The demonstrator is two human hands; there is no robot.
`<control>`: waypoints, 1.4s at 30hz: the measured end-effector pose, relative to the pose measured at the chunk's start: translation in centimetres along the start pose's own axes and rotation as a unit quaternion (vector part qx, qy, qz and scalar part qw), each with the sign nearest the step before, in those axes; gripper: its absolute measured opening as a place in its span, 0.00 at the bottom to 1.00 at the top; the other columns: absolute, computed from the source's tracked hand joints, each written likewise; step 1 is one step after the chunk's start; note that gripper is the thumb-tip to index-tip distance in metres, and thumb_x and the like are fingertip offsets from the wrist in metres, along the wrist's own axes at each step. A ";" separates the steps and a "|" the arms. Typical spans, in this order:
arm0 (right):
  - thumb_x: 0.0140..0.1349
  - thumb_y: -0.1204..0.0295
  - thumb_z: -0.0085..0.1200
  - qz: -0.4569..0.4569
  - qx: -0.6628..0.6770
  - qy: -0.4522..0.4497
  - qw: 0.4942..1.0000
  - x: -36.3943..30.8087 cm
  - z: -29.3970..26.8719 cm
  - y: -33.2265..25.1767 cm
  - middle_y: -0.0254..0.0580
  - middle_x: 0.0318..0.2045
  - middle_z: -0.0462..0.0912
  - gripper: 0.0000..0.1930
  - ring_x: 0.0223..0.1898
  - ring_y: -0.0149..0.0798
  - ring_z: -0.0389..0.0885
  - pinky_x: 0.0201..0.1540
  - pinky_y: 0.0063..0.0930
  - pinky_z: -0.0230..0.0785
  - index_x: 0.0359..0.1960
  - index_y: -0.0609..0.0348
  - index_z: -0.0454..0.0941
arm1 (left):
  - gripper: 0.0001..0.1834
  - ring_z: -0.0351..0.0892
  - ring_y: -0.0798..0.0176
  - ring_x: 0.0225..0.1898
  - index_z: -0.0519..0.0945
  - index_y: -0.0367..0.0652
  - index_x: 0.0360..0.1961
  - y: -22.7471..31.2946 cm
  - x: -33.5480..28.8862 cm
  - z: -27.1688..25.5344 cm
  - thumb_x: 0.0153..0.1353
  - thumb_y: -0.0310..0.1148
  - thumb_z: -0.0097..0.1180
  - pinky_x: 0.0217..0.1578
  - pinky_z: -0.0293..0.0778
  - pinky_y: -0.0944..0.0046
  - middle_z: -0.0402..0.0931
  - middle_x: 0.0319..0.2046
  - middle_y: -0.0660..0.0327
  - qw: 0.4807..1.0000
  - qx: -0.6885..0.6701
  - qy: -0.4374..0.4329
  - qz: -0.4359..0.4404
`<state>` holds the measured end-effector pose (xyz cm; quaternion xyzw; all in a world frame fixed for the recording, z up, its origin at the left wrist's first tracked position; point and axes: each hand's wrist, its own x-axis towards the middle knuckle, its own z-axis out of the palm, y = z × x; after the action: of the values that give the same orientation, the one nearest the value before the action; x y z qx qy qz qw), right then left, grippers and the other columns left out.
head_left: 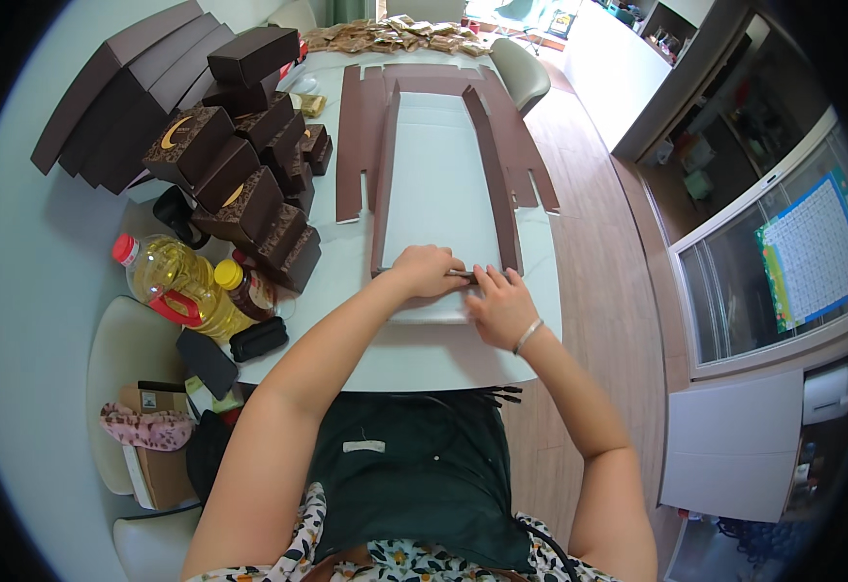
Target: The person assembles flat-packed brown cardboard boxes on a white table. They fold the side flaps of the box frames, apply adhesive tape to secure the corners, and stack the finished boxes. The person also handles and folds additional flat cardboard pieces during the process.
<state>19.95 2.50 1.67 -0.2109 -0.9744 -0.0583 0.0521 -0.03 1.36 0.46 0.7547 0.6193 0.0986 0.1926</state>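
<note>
White table beneath the tray, in the head view. Left of the tray: piled dark brown boxes, a red-capped oil bottle, a yellow-capped jar. Beyond it: heaped small packets. Directly under it, showing past both sides: flat brown cardboard. Tray long, pale inside, brown side walls upright, near end low. At that end, left hand and right hand close together, fingers bent; firmness of hold impossible to tell.

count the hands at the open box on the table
2: the left hand at the near edge of the open box, and the right hand just beside it, toward the near right corner. No other hand shows.
</note>
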 end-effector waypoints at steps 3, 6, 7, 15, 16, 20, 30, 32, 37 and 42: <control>0.52 0.70 0.53 -0.040 -0.005 -0.008 0.999 1.5 -0.5 2.2 0.54 0.52 0.72 0.08 0.52 0.47 0.73 0.48 0.40 0.65 0.34 0.54 0.78 | 0.19 0.77 0.55 0.42 0.83 0.52 0.41 -0.8 1.4 -0.5 0.59 0.53 0.51 0.43 0.72 0.56 0.78 0.38 0.60 0.999 -0.021 -0.023 -0.012; 0.53 0.72 0.50 -0.076 -0.004 0.033 0.997 2.4 -0.3 3.9 0.46 0.47 0.76 0.07 0.47 0.43 0.76 0.45 0.36 0.66 0.34 0.55 0.76 | 0.24 0.76 0.56 0.48 0.82 0.54 0.45 -1.3 2.7 -1.7 0.58 0.58 0.52 0.49 0.70 0.61 0.78 0.45 0.59 0.991 -0.059 -0.101 -0.058; 0.54 0.73 0.50 -0.070 0.013 0.002 0.997 2.7 -0.5 4.2 0.44 0.45 0.77 0.07 0.45 0.42 0.77 0.45 0.36 0.66 0.34 0.56 0.76 | 0.25 0.74 0.56 0.51 0.81 0.54 0.47 -1.7 2.9 -2.1 0.58 0.59 0.51 0.51 0.68 0.61 0.77 0.48 0.59 0.981 -0.129 -0.123 -0.073; 0.55 0.73 0.50 0.032 0.107 -0.146 0.983 5.5 -3.2 6.2 0.48 0.29 0.81 0.08 0.33 0.51 0.79 0.40 0.41 0.71 0.37 0.56 0.76 | 0.32 0.72 0.61 0.53 0.74 0.57 0.58 -2.4 1.2 -7.5 0.50 0.50 0.62 0.55 0.65 0.61 0.75 0.52 0.59 0.933 -0.248 -0.249 -0.077; 0.55 0.72 0.50 0.048 0.117 -0.162 0.979 6.1 -3.8 6.3 0.48 0.30 0.81 0.09 0.34 0.51 0.79 0.41 0.41 0.71 0.38 0.55 0.77 | 0.32 0.73 0.61 0.51 0.75 0.56 0.57 -2.5 0.8 -7.7 0.48 0.45 0.65 0.53 0.67 0.62 0.76 0.51 0.60 0.941 -0.214 -0.255 -0.058; 0.53 0.69 0.56 0.055 0.186 -0.192 0.962 8.0 -3.7 7.2 0.51 0.32 0.82 0.11 0.37 0.52 0.79 0.43 0.41 0.71 0.39 0.56 0.79 | 0.28 0.79 0.63 0.40 0.79 0.45 0.49 -3.6 0.4 -7.3 0.42 0.30 0.70 0.43 0.73 0.64 0.81 0.40 0.60 0.969 -0.146 -0.189 -0.059; 0.52 0.58 0.61 0.160 0.367 -0.294 0.868 11.3 -0.9 10.8 0.44 0.49 0.80 0.28 0.49 0.40 0.77 0.54 0.32 0.64 0.55 0.53 0.75 | 0.28 0.79 0.59 0.40 0.79 0.42 0.48 -6.1 0.1 -7.6 0.44 0.38 0.71 0.42 0.74 0.62 0.80 0.39 0.56 0.985 -0.146 -0.067 -0.058; 0.55 0.57 0.59 0.180 0.384 -0.293 0.857 11.8 -0.7 10.6 0.40 0.43 0.79 0.23 0.44 0.35 0.75 0.49 0.30 0.64 0.49 0.54 0.75 | 0.30 0.77 0.57 0.43 0.77 0.45 0.50 -7.3 -0.4 -6.5 0.45 0.41 0.70 0.46 0.72 0.59 0.79 0.43 0.55 0.988 -0.153 0.025 -0.023; 0.62 0.57 0.55 0.176 0.410 -0.246 0.860 11.8 -0.2 10.9 0.27 0.23 0.74 0.16 0.27 0.26 0.69 0.33 0.26 0.64 0.29 0.58 0.76 | 0.36 0.70 0.51 0.54 0.74 0.43 0.54 -6.9 -1.3 -3.7 0.44 0.46 0.67 0.57 0.64 0.51 0.72 0.53 0.51 0.931 0.180 0.287 0.134; 0.61 0.57 0.53 0.161 0.354 -0.161 0.907 11.6 2.7 11.3 0.38 0.20 0.73 0.17 0.25 0.34 0.69 0.32 0.29 0.64 0.29 0.61 0.73 | 0.39 0.64 0.51 0.61 0.69 0.36 0.57 -4.0 -2.3 1.2 0.44 0.42 0.66 0.62 0.59 0.52 0.66 0.59 0.50 0.927 0.202 0.304 0.085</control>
<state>13.97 17.78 1.52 -0.3396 -0.8789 0.3341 -0.0256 -3.61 -0.43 -2.09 0.7614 0.5883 0.2126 -0.1703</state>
